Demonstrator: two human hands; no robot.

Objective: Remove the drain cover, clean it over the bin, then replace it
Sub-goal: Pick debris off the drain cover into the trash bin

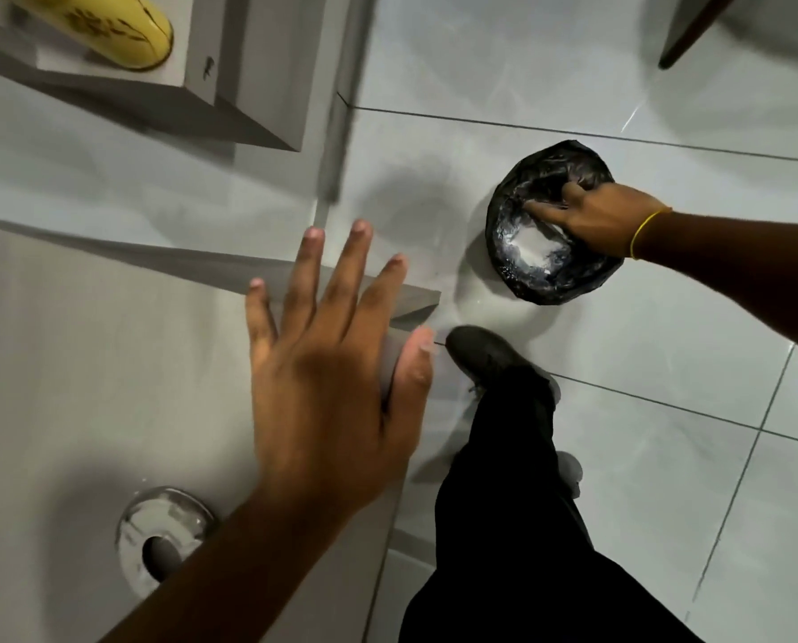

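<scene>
The sink drain at the lower left shows a chrome ring around a dark open hole, with no cover on it. My left hand is spread flat with fingers apart over the right rim of the pale sink and holds nothing. My right hand, with a yellow band on the wrist, reaches down into the small round bin lined with a black bag on the floor. Its fingers point into the bin and hide whatever they may hold. White paper lies inside the bin. The drain cover itself is not visible.
A yellow bottle stands on a ledge at the top left. My dark shoe and trouser leg stand on the pale tiled floor just right of the sink. A dark furniture leg is at the top right.
</scene>
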